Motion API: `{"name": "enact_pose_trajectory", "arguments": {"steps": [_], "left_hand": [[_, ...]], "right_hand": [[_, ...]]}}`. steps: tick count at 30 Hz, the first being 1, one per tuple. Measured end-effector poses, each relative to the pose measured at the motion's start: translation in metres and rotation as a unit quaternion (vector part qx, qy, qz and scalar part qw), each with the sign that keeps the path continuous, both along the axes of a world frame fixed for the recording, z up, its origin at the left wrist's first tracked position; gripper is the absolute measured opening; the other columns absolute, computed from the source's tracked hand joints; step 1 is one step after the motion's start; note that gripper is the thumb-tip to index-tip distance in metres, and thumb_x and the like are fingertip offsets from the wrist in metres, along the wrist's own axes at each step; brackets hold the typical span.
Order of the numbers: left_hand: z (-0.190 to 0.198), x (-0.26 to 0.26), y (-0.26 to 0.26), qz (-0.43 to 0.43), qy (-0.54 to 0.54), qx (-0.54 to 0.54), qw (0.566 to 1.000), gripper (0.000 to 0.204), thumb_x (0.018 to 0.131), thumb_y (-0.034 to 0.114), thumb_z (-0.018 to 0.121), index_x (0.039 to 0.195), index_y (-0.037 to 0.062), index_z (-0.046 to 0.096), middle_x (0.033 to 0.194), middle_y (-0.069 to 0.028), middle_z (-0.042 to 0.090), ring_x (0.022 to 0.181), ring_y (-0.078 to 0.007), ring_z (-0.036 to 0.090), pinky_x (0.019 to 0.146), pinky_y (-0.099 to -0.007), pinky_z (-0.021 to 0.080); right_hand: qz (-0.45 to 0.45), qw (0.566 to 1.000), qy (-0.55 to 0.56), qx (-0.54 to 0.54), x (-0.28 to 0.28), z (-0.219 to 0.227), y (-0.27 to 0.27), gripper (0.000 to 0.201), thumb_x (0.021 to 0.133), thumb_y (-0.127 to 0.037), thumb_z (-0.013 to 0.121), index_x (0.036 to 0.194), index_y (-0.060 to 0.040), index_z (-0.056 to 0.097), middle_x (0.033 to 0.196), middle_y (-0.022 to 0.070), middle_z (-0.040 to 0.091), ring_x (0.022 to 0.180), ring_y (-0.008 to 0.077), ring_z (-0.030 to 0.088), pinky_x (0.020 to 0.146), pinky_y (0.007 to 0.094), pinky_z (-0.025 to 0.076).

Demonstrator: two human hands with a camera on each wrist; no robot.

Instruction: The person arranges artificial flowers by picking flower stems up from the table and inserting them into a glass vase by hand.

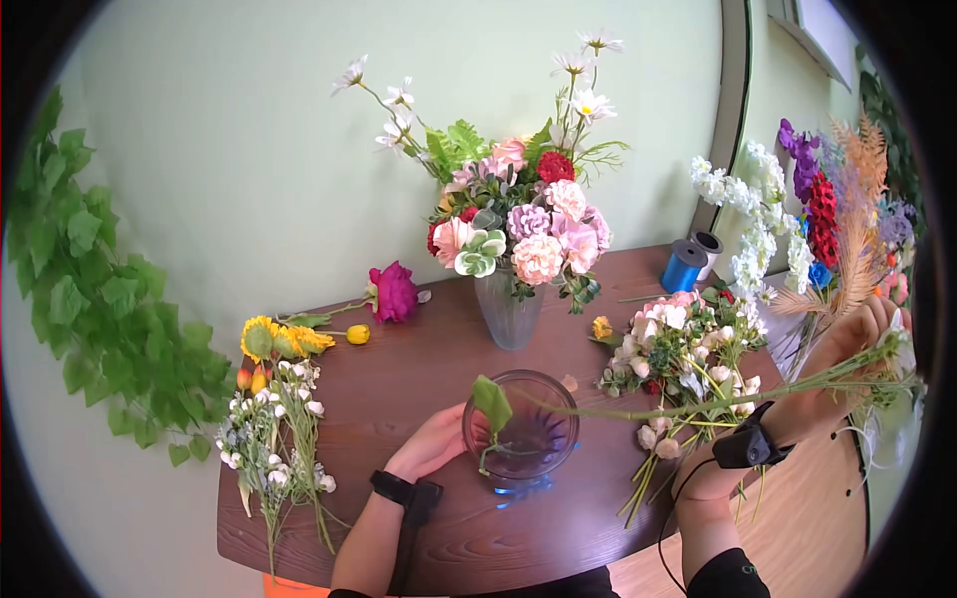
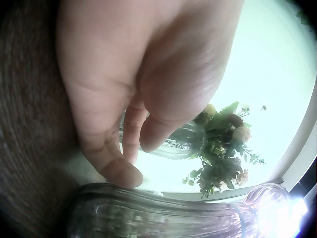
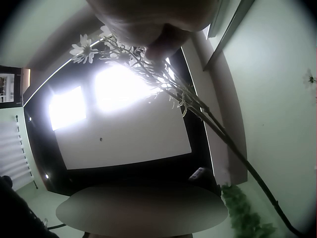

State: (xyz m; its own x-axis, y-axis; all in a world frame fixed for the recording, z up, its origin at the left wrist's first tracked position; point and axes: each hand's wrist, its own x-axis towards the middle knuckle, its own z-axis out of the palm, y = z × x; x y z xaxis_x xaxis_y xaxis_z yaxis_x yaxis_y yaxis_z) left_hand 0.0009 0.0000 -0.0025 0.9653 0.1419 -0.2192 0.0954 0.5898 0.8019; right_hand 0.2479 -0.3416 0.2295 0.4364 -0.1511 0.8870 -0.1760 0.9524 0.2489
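Note:
My right hand (image 1: 869, 334), raised at the right, grips a branch of white daisies (image 3: 84, 49) near its flower heads. Its long green stem (image 1: 678, 409) runs left across the table toward the clear glass vase (image 1: 566, 439). A green leaf (image 1: 491, 402) overlaps the vase's far left rim. Beside the vase's left wall, my left hand (image 1: 431, 446) has loosely bent fingers. In the left wrist view its fingertips lie right at the ribbed glass vase (image 2: 158, 213), with thumb and fingers apart.
A filled vase (image 1: 510, 309) stands at the back. White and yellow flowers (image 1: 279, 439) lie left, with a magenta flower (image 1: 394, 291) behind. Pink and white flowers (image 1: 688, 349) are piled right, near a blue ribbon spool (image 1: 683, 266). Ivy (image 1: 110, 279) hangs at the left.

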Motion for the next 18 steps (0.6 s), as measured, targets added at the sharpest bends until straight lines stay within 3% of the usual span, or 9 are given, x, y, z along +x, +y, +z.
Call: {"name": "enact_pose_trajectory", "arguments": {"steps": [7, 12, 15, 17, 18], "left_hand": [[0.012, -0.006, -0.001, -0.003, -0.031, 0.007, 0.999, 0.028, 0.107, 0.016, 0.043, 0.127, 0.0014, 0.056, 0.117, -0.0075, 0.064, 0.106, -0.0169, 0.063, 0.097, -0.0341, 0.051], [0.024, -0.007, -0.008, 0.032, 0.023, 0.040, 0.998, 0.027, 0.106, 0.014, 0.045, 0.127, 0.0009, 0.056, 0.116, -0.0066, 0.064, 0.105, -0.0149, 0.062, 0.097, -0.0319, 0.051], [0.021, -0.005, -0.007, 0.035, 0.023, 0.036, 0.998, 0.027, 0.105, 0.013, 0.046, 0.127, 0.0012, 0.056, 0.116, -0.0060, 0.064, 0.105, -0.0142, 0.062, 0.097, -0.0313, 0.051], [0.026, -0.007, -0.008, 0.027, 0.015, 0.036, 0.999, 0.026, 0.105, 0.012, 0.047, 0.127, 0.0015, 0.057, 0.116, -0.0056, 0.064, 0.105, -0.0140, 0.062, 0.096, -0.0311, 0.051], [0.027, -0.008, -0.008, 0.018, 0.007, 0.036, 0.999, 0.026, 0.105, 0.012, 0.047, 0.126, 0.0018, 0.057, 0.115, -0.0053, 0.064, 0.105, -0.0139, 0.062, 0.096, -0.0310, 0.051]], "right_hand": [[0.037, 0.998, 0.044, -0.018, 0.006, 0.000, -0.006, 0.018, 0.095, 0.007, 0.048, 0.113, 0.0020, 0.047, 0.087, 0.0034, 0.037, 0.072, 0.0131, 0.037, 0.062, 0.0252, 0.034], [0.067, 0.997, 0.040, 0.027, 0.004, -0.002, -0.009, 0.017, 0.096, 0.006, 0.048, 0.113, 0.0026, 0.047, 0.086, 0.0032, 0.036, 0.072, 0.0133, 0.037, 0.063, 0.0261, 0.035], [0.065, 0.995, 0.070, -0.038, 0.000, -0.002, -0.005, 0.021, 0.096, 0.003, 0.051, 0.117, 0.0030, 0.047, 0.087, 0.0031, 0.035, 0.073, 0.0134, 0.036, 0.063, 0.0273, 0.035], [-0.046, 0.986, -0.026, -0.157, 0.010, -0.011, 0.006, 0.031, 0.099, -0.003, 0.048, 0.130, 0.0019, 0.045, 0.100, 0.0081, 0.050, 0.087, 0.0163, 0.050, 0.080, 0.0273, 0.045], [-0.046, 0.986, -0.026, -0.156, 0.006, -0.018, 0.014, 0.031, 0.099, -0.003, 0.048, 0.130, 0.0019, 0.045, 0.100, 0.0081, 0.050, 0.087, 0.0163, 0.050, 0.080, 0.0273, 0.045]]}}
